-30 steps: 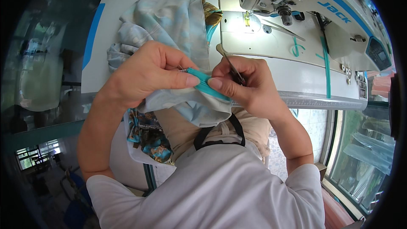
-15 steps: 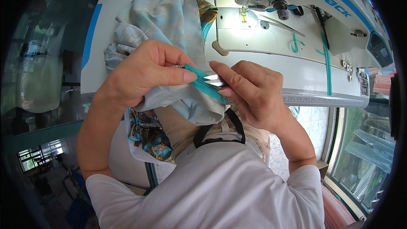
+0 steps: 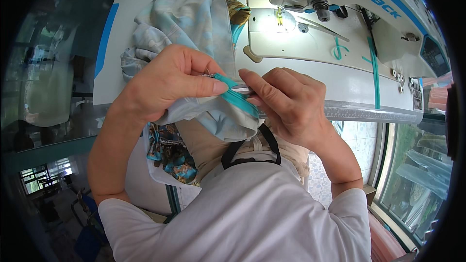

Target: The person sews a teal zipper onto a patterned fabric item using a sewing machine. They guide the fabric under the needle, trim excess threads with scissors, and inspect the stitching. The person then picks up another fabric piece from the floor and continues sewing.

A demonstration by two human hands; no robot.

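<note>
My left hand (image 3: 177, 85) pinches the edge of a pale blue and grey fabric piece (image 3: 187, 19) where a teal zipper (image 3: 242, 102) runs along it. Between thumb and fingertips of my right hand (image 3: 286, 99) is a small pair of thread snips (image 3: 241, 88), its blades now together at the teal strip just beside my left thumb. Most of the snips' body is hidden in the palm. The fabric spreads from my lap up over the table at the left, and a brown and teal patterned part (image 3: 238, 12) shows at its edge.
A white sewing machine (image 3: 407, 19) stands at the far right, its lamp lit over the needle plate (image 3: 264, 24). Tweezers (image 3: 323, 29) and teal strip scraps (image 3: 338, 51) lie on its bed. A ruler (image 3: 359, 112) edges the table front. Patterned cloth (image 3: 170, 153) sits in a white bin below.
The snips' blades, spread apart half a second ago, have come together at the teal strip. Both hands have hardly shifted.
</note>
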